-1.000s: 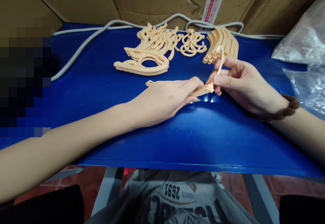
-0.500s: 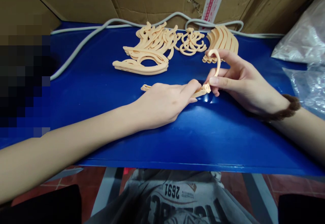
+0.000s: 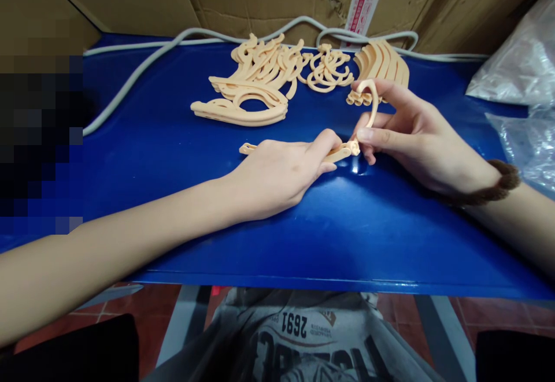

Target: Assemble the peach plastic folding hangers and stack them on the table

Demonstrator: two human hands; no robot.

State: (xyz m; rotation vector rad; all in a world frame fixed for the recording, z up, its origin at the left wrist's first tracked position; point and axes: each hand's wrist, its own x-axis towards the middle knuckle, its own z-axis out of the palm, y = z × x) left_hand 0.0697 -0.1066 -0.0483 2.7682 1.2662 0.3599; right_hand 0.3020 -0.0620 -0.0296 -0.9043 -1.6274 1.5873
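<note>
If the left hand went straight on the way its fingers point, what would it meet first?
The left hand points rightward along the peach bar it holds. First in line is the right hand, its thumb pinching the hook at the bar's end, seemingly almost touching.

Light: fairly bright and even, from above; my blue surface [image 3: 182, 162] looks saturated.
Glare: small white glint on the gloss beside my left hand [image 3: 281, 174]; plastic bags [image 3: 515, 70] shine pale.
Shadows: soft, dark beneath my right hand [image 3: 411, 139].
Sharpness: centre crisp; edges bowed by wide lens; pixelated block [image 3: 39, 139] at left.
</note>
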